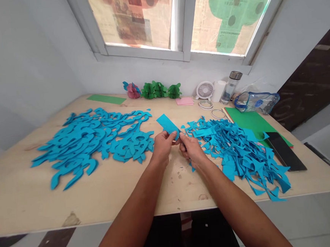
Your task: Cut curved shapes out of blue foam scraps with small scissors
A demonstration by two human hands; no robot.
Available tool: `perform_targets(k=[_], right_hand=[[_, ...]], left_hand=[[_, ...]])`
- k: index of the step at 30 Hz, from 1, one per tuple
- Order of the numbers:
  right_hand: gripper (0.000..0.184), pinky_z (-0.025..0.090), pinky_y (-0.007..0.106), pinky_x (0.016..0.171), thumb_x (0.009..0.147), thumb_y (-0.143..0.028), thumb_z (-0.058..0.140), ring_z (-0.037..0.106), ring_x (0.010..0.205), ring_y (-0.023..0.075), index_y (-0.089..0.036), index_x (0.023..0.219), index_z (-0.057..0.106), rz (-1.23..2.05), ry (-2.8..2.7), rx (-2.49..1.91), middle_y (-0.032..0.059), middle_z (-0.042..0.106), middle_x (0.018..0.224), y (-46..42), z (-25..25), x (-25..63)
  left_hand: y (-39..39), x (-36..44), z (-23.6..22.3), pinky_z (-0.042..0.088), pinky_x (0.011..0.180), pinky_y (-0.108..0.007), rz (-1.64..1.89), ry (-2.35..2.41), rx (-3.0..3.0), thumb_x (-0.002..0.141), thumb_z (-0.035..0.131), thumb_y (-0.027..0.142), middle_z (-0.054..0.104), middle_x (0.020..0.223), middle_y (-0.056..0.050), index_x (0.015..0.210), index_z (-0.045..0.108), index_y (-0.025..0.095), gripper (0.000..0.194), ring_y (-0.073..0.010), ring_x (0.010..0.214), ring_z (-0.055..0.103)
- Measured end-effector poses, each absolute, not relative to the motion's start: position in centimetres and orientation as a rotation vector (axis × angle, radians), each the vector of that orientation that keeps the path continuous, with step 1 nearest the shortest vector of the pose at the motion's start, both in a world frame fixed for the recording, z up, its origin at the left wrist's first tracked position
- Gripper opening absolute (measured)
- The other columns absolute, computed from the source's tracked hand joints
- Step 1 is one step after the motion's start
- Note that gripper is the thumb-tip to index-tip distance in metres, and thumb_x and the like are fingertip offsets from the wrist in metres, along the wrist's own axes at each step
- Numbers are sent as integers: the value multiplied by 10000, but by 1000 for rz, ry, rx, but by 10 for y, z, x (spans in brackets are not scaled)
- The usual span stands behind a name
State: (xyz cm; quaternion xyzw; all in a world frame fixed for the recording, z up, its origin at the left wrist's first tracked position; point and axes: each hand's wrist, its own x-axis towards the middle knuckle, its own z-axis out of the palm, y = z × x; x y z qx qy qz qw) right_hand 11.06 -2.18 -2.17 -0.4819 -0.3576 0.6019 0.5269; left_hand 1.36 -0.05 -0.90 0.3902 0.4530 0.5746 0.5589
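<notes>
Over the central wooden tabletop (130, 192), a rectangular blue paper strip (166, 123) is being pinched by the outstretched left hand (163, 146); a half-hidden dark tool (184, 148) is being gripped by the inward-angled right hand (192, 148).

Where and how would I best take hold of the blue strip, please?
I would pinch the blue strip by its far end, coming from the person's far left. That end is thin, straight-edged and juts out uncovered, whereas the left grip pinches the near end and the right grip sits close beside it.
</notes>
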Motion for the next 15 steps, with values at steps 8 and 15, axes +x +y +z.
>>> perform_targets(k=[8,15], right_hand=[[428,75,211,344,688,-594,621,187,308,35,-191,625,492,1442,-863,-1171,-101,334,373,-22,-19,112],[416,84,208,337,707,-575,629,190,308,39,-177,634,532,1467,-871,-1191,-96,340,366,-22,-18,112]], left_hand=[[2,12,-13,484,617,-287,1327,1062,921,539,729,356,547,558,24,595,583,152,257,-116,561,513],[5,10,-17,442,571,-255,1360,1135,924,550,717,382,553,565,19,593,595,155,261,-119,557,514]])
